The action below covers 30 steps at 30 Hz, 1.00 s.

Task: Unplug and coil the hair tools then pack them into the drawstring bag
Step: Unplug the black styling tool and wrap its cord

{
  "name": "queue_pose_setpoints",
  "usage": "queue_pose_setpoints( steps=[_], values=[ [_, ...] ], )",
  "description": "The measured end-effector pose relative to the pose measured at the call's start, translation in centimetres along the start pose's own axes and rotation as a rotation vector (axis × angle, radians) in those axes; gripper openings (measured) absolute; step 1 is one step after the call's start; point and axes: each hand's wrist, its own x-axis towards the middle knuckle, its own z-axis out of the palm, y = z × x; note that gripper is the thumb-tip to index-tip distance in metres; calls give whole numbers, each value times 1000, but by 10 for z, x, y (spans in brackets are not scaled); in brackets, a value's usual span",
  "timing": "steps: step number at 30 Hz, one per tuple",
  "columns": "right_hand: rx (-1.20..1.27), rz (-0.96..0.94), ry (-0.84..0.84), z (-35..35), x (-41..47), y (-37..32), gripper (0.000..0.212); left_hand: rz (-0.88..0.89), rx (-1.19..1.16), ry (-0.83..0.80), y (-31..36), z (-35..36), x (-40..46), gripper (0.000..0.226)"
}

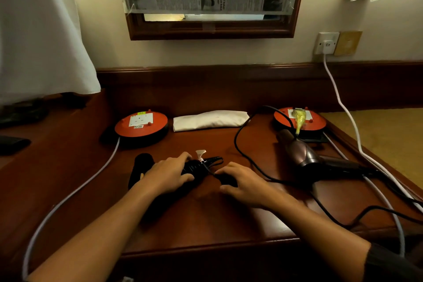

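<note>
Head view shows both hands low on the desk [206,217], at about 6 o'clock. The left hand [168,175] grips the black hair tool [192,168], seemingly to pin it while the cord is coiled; the right hand [240,186] curls round its black plug [225,178]. Its long axis runs from 8 toward 2 o'clock, cord end [214,160] toward 2. The hair dryer [304,155] lies at 3 o'clock, nozzle toward 11. The white bag [210,119] waits at 12.

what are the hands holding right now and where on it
The left hand grips the black hair tool around its middle; the right hand pinches its black plug at the cord's end.
</note>
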Motion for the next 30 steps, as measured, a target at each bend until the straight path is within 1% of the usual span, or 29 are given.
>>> queue_pose_setpoints(
  steps=[3, 6, 9, 13, 15, 18, 20, 21, 22, 23, 24, 26, 29, 30],
  values=[
    [37, 15, 7, 4, 2, 10, 45, -11, -153, 26, -13, -7, -3, 56],
    [112, 17, 25, 9, 10, 17, 45, 31, -333, 81, -25, -13, -12, 50],
    [156, 48, 77, 13, 24, 20, 40, 77, -484, 89, -26, -18, -22, 48],
    [155, 58, 192, 21, 42, 18, 30, 126, -562, 55, -21, -22, -31, 49],
    [226, 40, 220, 27, 46, 18, 29, 148, -594, 21, -19, -22, -33, 49],
    [298, 3, 162, 31, 47, 21, 27, 167, -527, -23, -21, -24, -34, 49],
    [317, -12, 123, 26, 46, 22, 36, 180, -496, -66, -22, -25, -34, 50],
    [318, -15, 89, 23, 46, 21, 45, 187, -488, -91, -21, -25, -34, 51],
    [283, -53, 64, 19, 47, 22, 55, 201, -472, -117, -19, -25, -34, 51],
    [191, -112, 49, 16, 49, 25, 65, 219, -441, -145, -17, -25, -34, 52],
    [101, -172, 24, 13, 50, 25, 67, 237, -407, -173, -15, -25, -33, 53],
    [-2, -251, -42, 10, 52, 26, 63, 252, -354, -226, -11, -24, -32, 54],
    [-140, -300, -124, 2, 55, 28, 66, 267, -251, -261, -8, -23, -29, 56],
    [-143, -313, -148, -1, 56, 27, 67, 272, -230, -264, -7, -23, -28, 57]
  ],
)
